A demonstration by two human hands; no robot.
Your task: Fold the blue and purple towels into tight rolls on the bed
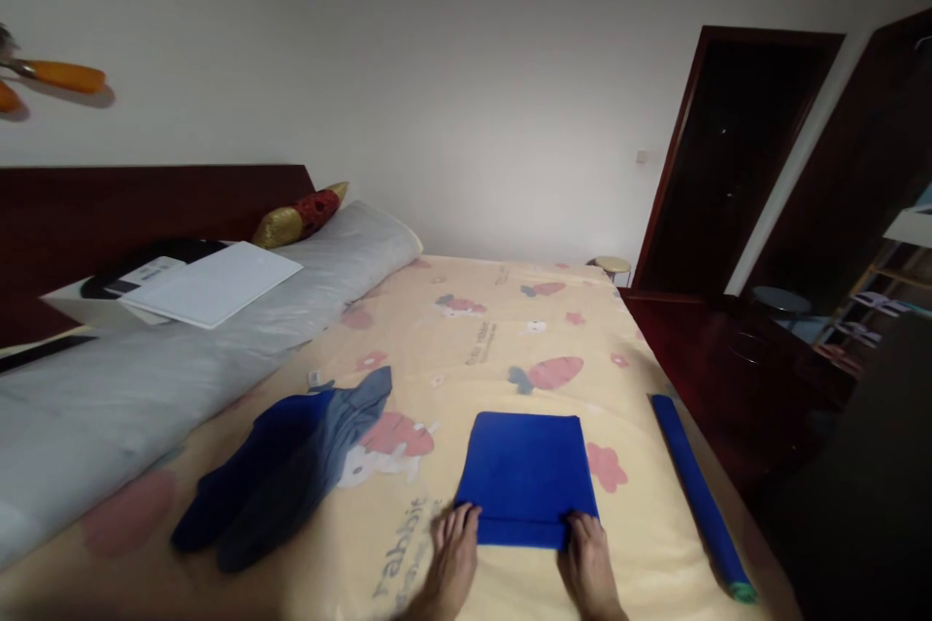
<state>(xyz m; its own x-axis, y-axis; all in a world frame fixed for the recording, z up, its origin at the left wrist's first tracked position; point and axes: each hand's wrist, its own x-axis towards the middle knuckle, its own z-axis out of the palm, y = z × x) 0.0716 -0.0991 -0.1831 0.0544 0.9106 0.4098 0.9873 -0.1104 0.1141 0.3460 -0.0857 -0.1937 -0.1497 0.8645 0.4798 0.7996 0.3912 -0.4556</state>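
A blue folded cloth [530,466] lies flat on the bed, a narrow strip along its near edge turned over. My left hand [457,548] grips the near left corner, its fingers curled over the strip. At the near right corner my right hand [588,558] pinches the same strip, thumb and fingertips together. Along the bed's right edge lies a tight blue roll of cloth [700,495] with a green end. Left of my hands are a crumpled dark blue garment [251,466] and a grey-blue one [313,466] overlapping it.
The bedsheet [451,369] has a carrot and rabbit print. A long grey pillow [167,378] runs along the headboard [146,199], with a white flat box [215,281] and a red and gold cushion [306,213] there. Stools [613,265] and a shelf [866,310] stand beyond the bed.
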